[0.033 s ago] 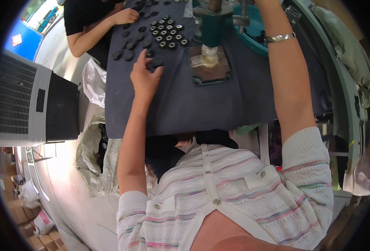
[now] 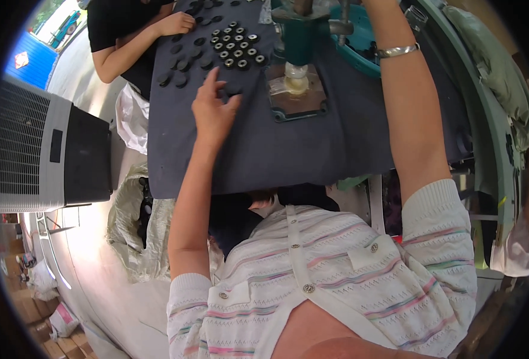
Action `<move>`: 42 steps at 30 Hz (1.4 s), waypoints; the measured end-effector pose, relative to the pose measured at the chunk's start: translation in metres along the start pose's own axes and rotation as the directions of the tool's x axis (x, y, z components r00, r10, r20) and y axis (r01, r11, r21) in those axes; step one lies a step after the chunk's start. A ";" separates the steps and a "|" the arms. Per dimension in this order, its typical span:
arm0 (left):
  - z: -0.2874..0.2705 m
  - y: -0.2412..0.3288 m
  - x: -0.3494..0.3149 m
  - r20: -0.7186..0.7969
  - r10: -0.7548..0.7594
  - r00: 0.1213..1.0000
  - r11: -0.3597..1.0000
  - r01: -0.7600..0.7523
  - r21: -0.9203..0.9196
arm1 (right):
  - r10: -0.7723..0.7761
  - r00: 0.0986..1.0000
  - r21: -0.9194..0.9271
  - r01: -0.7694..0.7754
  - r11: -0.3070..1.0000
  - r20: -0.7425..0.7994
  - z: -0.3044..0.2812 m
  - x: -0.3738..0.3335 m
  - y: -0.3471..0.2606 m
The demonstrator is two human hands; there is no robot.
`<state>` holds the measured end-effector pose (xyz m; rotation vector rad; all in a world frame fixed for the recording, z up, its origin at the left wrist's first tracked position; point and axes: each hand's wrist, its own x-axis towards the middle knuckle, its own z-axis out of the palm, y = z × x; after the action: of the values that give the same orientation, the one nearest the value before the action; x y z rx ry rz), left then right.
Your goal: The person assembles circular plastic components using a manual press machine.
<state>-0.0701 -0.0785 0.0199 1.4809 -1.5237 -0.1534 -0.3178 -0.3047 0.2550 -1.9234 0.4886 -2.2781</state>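
Head view: left hand (image 2: 215, 113) over the grey-covered table (image 2: 258, 152), left of the press (image 2: 297, 39). Grip part open: index finger points to the far side, thumb out to the right, gap between them. Dark round piece (image 2: 234, 91) right at the thumb tip; cannot tell if it's pinched, touched or just lying behind the fingers. Image soft there.

Right arm reaches to the far edge, metal bracelet (image 2: 398, 51) on it. Right hand out of frame, so cannot tell its grip or what it has hold of.

Stock: plain black discs (image 2: 183, 64) scattered far-left of the left hand. Just right of those, a tight cluster of black pieces with pale ring centres (image 2: 230, 46), standing between the loose discs and the press.

Press: green body, whitish round tip (image 2: 296, 71) down at an amber pad (image 2: 297, 87) on the base plate (image 2: 303, 113). Contact between tip and pad: cannot tell.

Teal basin (image 2: 367, 67) right of press, dark pieces (image 2: 369, 52) inside. Clear jar (image 2: 417, 18) far right.

Co-worker's hand (image 2: 177, 24) rests at the table's far-left edge, near some loose discs.
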 end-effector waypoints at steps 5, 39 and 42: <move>0.048 0.055 0.003 0.167 0.058 0.984 0.989 -0.034 -0.144 | -0.033 0.999 0.078 0.032 0.996 0.019 0.005 -0.005 -0.008; 0.079 0.048 -0.002 0.156 0.113 0.981 0.963 -0.069 -0.262 | -0.161 0.978 0.058 0.155 0.986 0.132 -0.126 -0.243 -0.175; 0.087 0.047 0.006 0.138 0.110 0.984 0.974 -0.079 -0.212 | -0.144 0.972 0.067 0.134 0.989 0.185 -0.125 -0.223 -0.169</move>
<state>-0.1616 -0.1161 0.0088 1.2532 -1.6421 -0.3616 -0.3795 -0.0588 0.0827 -2.1829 0.2746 -2.1305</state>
